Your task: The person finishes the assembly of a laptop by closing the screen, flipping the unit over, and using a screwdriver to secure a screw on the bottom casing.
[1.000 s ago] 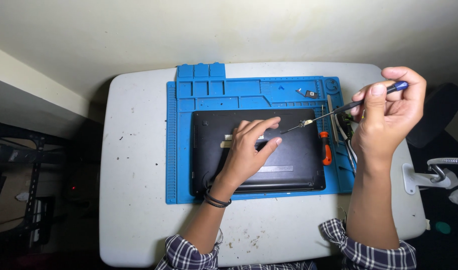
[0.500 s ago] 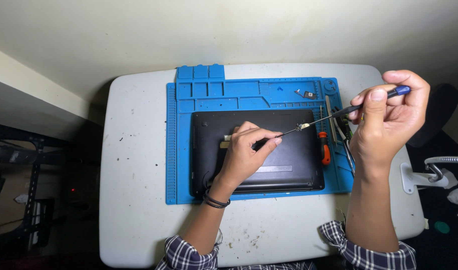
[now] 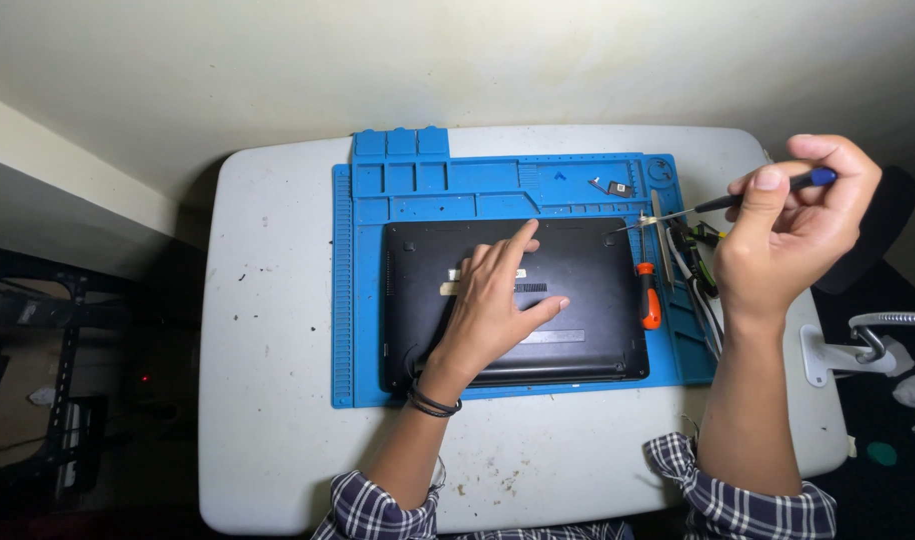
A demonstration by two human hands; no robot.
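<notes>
Laptop (image 3: 577,290) lies base-up, centre of blue mat (image 3: 427,185), cover on. Left hand (image 3: 497,305) spread flat on it. Right hand (image 3: 792,225) at 3 o'clock pinches screwdriver (image 3: 717,203), tip over top-right corner.

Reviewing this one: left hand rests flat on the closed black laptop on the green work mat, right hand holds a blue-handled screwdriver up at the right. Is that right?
Not quite: the work mat is blue, not green, as the head view shows. The rest holds: the left hand rests flat on the closed black laptop, and the right hand holds a blue-handled screwdriver up at the right.
</notes>
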